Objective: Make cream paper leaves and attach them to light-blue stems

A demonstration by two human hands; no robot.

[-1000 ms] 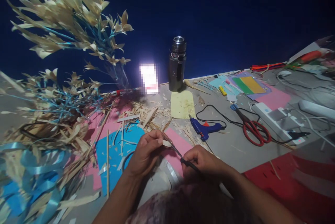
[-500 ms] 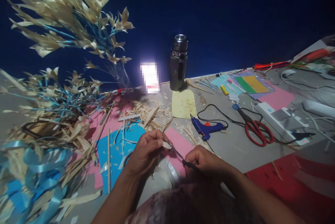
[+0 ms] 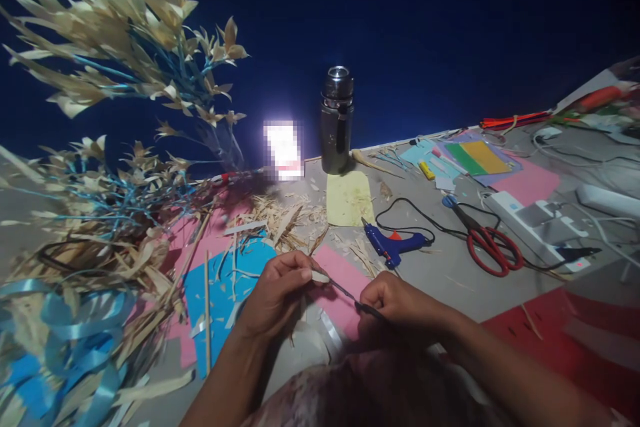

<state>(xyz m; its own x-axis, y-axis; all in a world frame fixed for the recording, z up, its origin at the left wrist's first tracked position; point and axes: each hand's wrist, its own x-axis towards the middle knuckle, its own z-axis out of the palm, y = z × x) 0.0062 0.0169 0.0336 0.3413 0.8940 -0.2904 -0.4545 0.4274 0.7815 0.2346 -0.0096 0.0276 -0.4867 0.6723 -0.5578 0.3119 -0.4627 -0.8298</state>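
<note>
My left hand (image 3: 273,294) pinched a pale dried strip (image 3: 320,276) between thumb and fingers, low at centre over the pink sheet (image 3: 340,280). My right hand (image 3: 395,300) was closed around small dark scissors (image 3: 350,295), tips meeting the strip. Open grey table (image 3: 440,280) lay to the right before the blue glue gun (image 3: 393,246); bristly straw trimmings (image 3: 280,217) and glossy blue ribbon (image 3: 65,320) crowded the left.
</note>
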